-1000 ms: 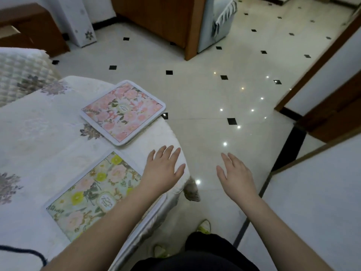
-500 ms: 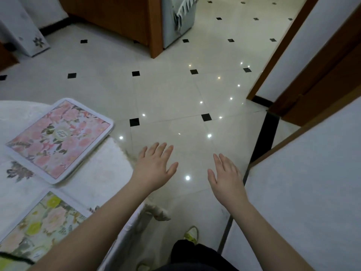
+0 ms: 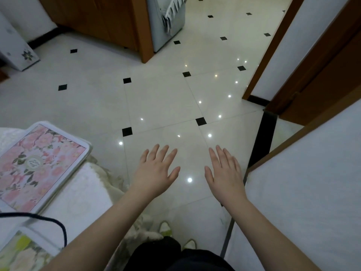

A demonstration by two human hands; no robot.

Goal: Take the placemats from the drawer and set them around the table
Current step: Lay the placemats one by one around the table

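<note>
We see a pink-flowered placemat (image 3: 37,167) with a white border on the white tablecloth (image 3: 82,200), and a second placemat (image 3: 21,253) in yellow and cream blooms. The floor (image 3: 160,98) is pale cream tile dotted with small black diamonds.

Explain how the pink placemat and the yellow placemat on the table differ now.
The pink placemat shows pink flowers; the yellow placemat shows yellow and cream ones. The pink one is almost whole in view, while the frame edge cuts the yellow one. A dark cable runs between them. Both lie flat, with white borders.
</note>
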